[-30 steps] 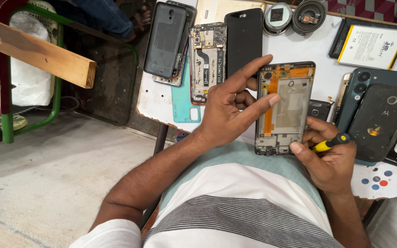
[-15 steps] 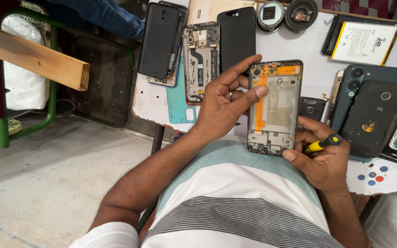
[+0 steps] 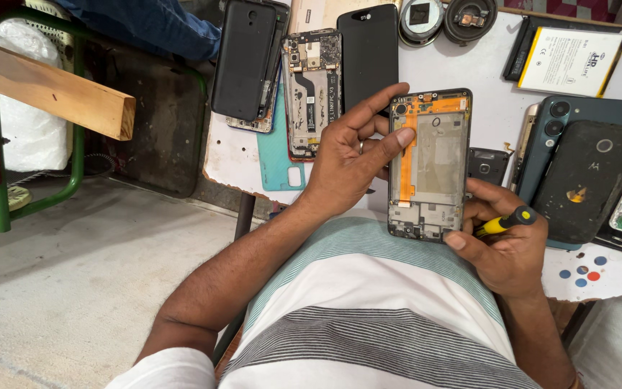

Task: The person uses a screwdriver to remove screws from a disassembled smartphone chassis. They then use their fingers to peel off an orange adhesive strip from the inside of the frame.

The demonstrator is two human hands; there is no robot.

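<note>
An opened phone frame [image 3: 430, 164], with an orange flex strip along its top and left side, is held upright above a white table [image 3: 484, 86]. My left hand [image 3: 350, 155] grips its left edge, fingers spread over the side. At the frame's lower right corner my right hand [image 3: 502, 241] holds a small screwdriver [image 3: 507, 220] with a yellow and black handle, while its thumb touches the frame's bottom edge.
On the table lie a black back cover [image 3: 246, 61], a bare phone chassis [image 3: 313, 86], a black screen [image 3: 368, 54], a teal cover [image 3: 278, 151], a white battery [image 3: 570, 61], dark phones [image 3: 584, 180] and two round parts. A wooden beam [image 3: 44, 90] sticks out at left.
The phone frame and both hands have shifted slightly right and up in view. The grip on the frame and the screwdriver is unchanged.
</note>
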